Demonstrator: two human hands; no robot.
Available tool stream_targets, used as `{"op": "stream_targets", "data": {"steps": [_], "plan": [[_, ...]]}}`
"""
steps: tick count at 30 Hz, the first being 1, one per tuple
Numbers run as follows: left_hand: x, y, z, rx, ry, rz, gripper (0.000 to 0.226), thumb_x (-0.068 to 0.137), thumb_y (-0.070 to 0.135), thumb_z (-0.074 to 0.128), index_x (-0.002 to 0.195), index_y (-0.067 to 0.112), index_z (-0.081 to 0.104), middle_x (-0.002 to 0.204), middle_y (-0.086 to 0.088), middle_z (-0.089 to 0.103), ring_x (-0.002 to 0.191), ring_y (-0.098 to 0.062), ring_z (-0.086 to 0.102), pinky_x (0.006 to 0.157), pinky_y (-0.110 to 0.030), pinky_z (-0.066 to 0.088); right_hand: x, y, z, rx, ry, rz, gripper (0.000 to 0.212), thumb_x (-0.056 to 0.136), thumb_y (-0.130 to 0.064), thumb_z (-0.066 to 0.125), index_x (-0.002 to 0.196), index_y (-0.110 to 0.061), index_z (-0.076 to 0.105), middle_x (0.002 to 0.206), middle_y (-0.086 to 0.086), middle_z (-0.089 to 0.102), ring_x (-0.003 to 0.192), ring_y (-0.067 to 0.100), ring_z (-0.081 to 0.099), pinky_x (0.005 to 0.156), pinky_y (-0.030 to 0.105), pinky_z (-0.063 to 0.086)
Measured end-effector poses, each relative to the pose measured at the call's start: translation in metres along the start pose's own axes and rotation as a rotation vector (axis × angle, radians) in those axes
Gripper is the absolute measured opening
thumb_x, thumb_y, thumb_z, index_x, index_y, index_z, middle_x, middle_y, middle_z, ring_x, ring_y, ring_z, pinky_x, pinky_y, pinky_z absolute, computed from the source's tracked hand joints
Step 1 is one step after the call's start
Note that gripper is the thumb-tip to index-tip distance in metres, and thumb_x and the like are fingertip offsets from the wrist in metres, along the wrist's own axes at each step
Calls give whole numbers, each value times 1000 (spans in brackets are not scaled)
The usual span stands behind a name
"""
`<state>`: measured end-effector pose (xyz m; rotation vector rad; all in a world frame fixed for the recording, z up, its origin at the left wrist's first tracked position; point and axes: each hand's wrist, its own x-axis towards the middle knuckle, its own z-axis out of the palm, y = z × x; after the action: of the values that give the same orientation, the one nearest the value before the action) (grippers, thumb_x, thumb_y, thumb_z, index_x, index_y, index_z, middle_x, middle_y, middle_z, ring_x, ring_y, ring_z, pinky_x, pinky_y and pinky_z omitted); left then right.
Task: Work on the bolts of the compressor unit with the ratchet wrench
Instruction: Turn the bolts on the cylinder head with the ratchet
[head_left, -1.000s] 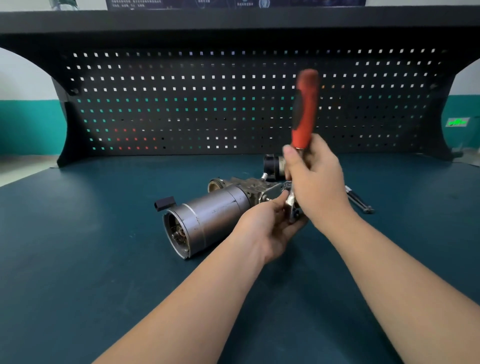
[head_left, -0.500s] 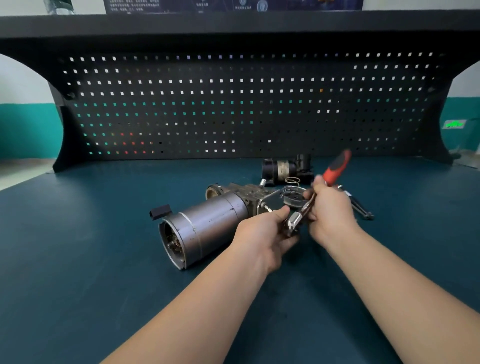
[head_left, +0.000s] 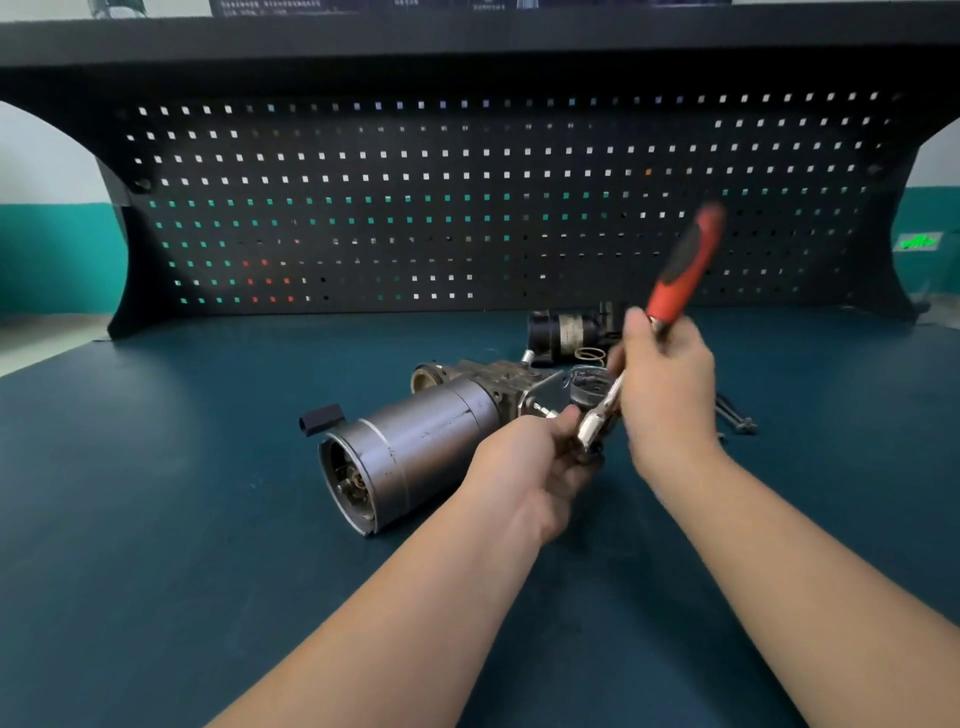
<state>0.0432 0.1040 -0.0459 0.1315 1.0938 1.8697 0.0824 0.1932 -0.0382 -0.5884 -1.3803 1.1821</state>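
Head view: mid-stroke on a bolt at near end of compressor unit (head_left: 415, 447), lying on its side at centre of teal workbench (head_left: 156, 519), open round end facing near-left. Right hand (head_left: 670, 395) wrapped round ratchet wrench (head_left: 675, 275) low on the handle, red grip blurred and slanting up to the right, chrome head down at the fitting. Left hand (head_left: 535, 462) curled round the unit's near end just beside the wrench head, fingers pinching at the socket area; exact contact hidden. Bolt itself not visible. Next move likely calls for swinging handle back with head kept seated and unit braced against rolling. Around: black cylinder part (head_left: 566, 332) and small spring (head_left: 589, 355) behind, dark tool (head_left: 735, 415) right of hand, pegboard (head_left: 467, 197) at back. Nothing blocking swing, though loose parts sit near
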Motion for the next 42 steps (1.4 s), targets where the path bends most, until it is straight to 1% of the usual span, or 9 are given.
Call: {"op": "stream_targets", "data": {"steps": [4,11,14,21,23,32,35,40,42], "plan": [[1,-2,-2,-24,15,20,6,92,3,55,86,2,57,78,-11,62,68,-19,60,65,-33,53,8,14,-3,337,52,694,29,101,-22,46,73,-14,45,62,0,47,23,2,29,27,15,21],[-5,-1,-2,15,-78,34,24,94,3,49,75,3,63,71,-8,63,64,-17,60,64,-26,55,-12,-23,-2,-269,-445,-663,7,92,-36,50,91,-29,48,59,-14,52,56,8,48,56,23,40],[-5,1,-3,-12,-59,28,30,90,-7,38,72,1,61,65,-8,62,60,-18,60,64,-27,55,-20,-19,0,-457,-471,-896,19,92,-37,47,101,-21,50,64,-15,48,60,14,46,55,27,37],[0,-3,-2,-56,-17,32,11,92,0,52,83,1,58,68,-10,65,68,-19,61,68,-32,53,10,8,-5,332,26,502,25,100,-22,48,76,-15,47,60,0,49,27,2,35,31,16,26],[1,-4,-2,-49,-5,28,10,92,1,54,83,2,58,75,-11,64,70,-19,60,68,-31,52,9,13,-4,374,21,625,26,101,-22,47,76,-14,47,59,-1,48,26,4,32,32,15,24],[-1,-1,-3,-102,-120,6,22,93,1,41,88,5,62,91,-12,68,88,-23,63,88,-32,52,-23,-17,1,-445,-454,-1014,22,92,-30,50,106,-14,55,71,-8,59,63,13,51,57,26,40],[-1,-2,-1,-67,-54,17,18,93,-2,43,85,2,59,71,-10,61,65,-19,57,60,-28,56,-15,-14,2,-319,-299,-739,14,95,-28,50,95,-15,55,65,-6,58,57,11,54,57,26,42],[-1,-2,0,-82,-41,11,13,94,1,50,82,2,55,77,-12,61,70,-20,57,70,-33,52,15,8,0,256,23,474,27,101,-23,47,75,-15,46,49,-2,48,25,1,33,31,14,25],[0,-2,0,-69,-45,2,15,94,1,50,80,3,55,76,-11,60,69,-19,55,70,-29,50,14,11,-1,272,-20,518,27,101,-23,47,76,-14,46,43,-4,46,25,2,32,32,15,24]]}}
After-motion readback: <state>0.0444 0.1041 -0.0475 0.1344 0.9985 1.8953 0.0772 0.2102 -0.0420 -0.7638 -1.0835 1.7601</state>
